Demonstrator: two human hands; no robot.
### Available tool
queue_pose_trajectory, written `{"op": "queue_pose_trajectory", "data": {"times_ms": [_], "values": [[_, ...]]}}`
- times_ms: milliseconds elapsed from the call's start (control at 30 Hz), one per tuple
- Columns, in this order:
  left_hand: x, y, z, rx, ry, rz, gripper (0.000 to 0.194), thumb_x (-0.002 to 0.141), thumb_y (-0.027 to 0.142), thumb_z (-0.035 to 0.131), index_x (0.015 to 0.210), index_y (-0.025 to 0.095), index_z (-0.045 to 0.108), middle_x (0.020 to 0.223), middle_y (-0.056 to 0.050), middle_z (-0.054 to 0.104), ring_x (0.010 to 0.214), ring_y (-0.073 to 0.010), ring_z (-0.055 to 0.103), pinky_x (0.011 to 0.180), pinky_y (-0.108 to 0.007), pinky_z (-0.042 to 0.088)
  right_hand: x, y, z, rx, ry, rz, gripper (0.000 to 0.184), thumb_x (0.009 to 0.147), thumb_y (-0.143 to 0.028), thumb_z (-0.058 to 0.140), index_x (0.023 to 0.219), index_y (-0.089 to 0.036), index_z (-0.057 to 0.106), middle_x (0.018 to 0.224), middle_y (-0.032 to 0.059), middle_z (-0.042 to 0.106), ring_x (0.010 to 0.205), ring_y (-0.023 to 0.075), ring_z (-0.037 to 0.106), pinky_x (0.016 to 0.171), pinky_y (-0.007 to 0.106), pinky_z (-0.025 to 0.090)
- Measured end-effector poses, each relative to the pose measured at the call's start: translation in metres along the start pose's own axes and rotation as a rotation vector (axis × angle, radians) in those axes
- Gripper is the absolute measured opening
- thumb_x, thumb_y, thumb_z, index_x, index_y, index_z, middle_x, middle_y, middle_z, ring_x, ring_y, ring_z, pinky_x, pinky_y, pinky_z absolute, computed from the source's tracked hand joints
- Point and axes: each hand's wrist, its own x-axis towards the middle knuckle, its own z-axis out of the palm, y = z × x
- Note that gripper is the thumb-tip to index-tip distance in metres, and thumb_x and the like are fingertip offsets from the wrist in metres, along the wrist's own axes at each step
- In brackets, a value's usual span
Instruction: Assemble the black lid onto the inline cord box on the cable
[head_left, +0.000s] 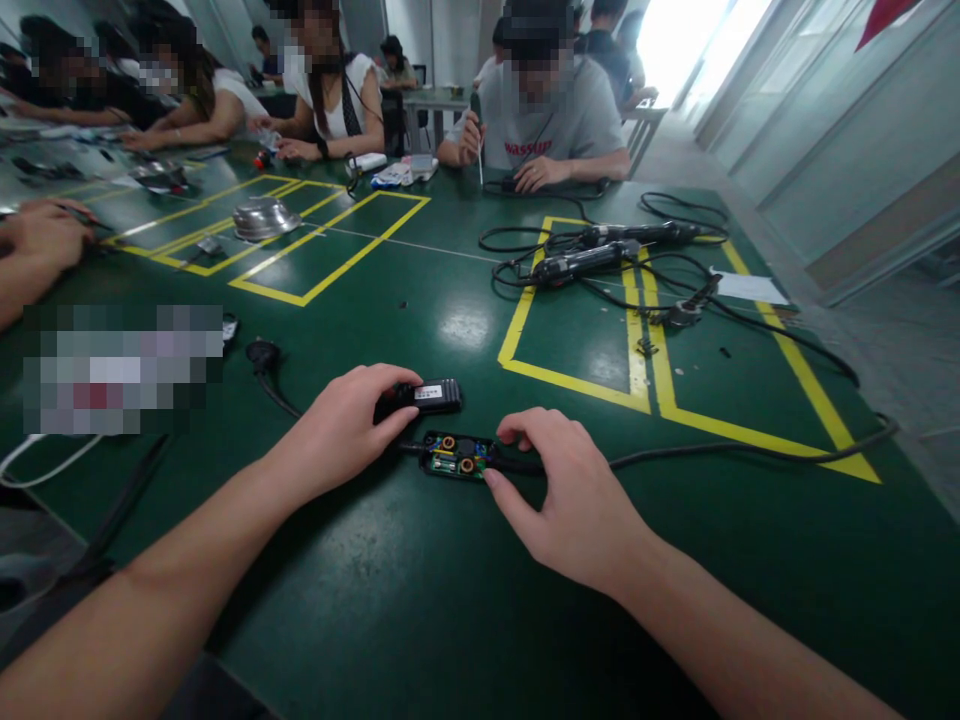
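Note:
My left hand (341, 430) has its thumb and fingers closed around the left end of a black plastic cover (441, 394) bearing a white label. Just in front of that cover lies an opened black housing (457, 472), with a circuit board and copper-coloured ring coils showing inside. A black cable (529, 466) runs out of the housing's right end. Around that end, my right hand (566, 490) has its thumb and fingers apart; the thumb tip is at the housing's lower right corner. Whether it presses on the housing is hard to tell.
Two black electric screwdrivers (589, 262) with looped cords lie inside yellow tape lines at the right. A plug (262, 355) is left of my left hand. Metal bowls (264, 218) stand farther back. A person (555, 130) opposite holds a screwdriver (477, 120); other people sit leftward.

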Motion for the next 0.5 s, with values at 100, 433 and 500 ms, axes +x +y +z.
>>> {"op": "queue_pose_trajectory", "data": {"times_ms": [100,433,500], "values": [[-0.001,0.004,-0.001,-0.020,0.038,0.049,0.030,0.099,0.037,0.066,0.120,0.020,0.077,0.130,-0.012,0.076,0.108,-0.0287,0.073,0.102,-0.047,0.062,0.000,0.000,0.000,-0.001,0.003,-0.009,0.011,0.097,-0.026,0.061,0.108,-0.022,0.061,0.103,0.0094,0.072,0.090,0.0274,0.065,0.080,0.044,0.050],[-0.009,0.011,-0.007,-0.047,-0.043,0.368,0.016,0.104,0.030,0.062,0.105,0.021,0.075,0.092,-0.005,0.074,0.088,-0.0227,0.068,0.080,-0.035,0.053,0.001,-0.001,0.000,-0.011,0.028,-0.032,0.008,0.097,-0.025,0.061,0.104,-0.021,0.061,0.097,0.0077,0.069,0.088,0.0261,0.064,0.077,0.041,0.048],[-0.010,0.011,-0.007,-0.055,-0.058,0.370,0.014,0.102,0.030,0.064,0.105,0.021,0.074,0.093,-0.005,0.074,0.087,-0.0220,0.069,0.078,-0.034,0.052,0.001,-0.001,0.000,-0.018,0.031,-0.032,0.008,0.096,-0.024,0.062,0.104,-0.022,0.061,0.097,0.0075,0.069,0.088,0.0261,0.065,0.077,0.041,0.048]]}}
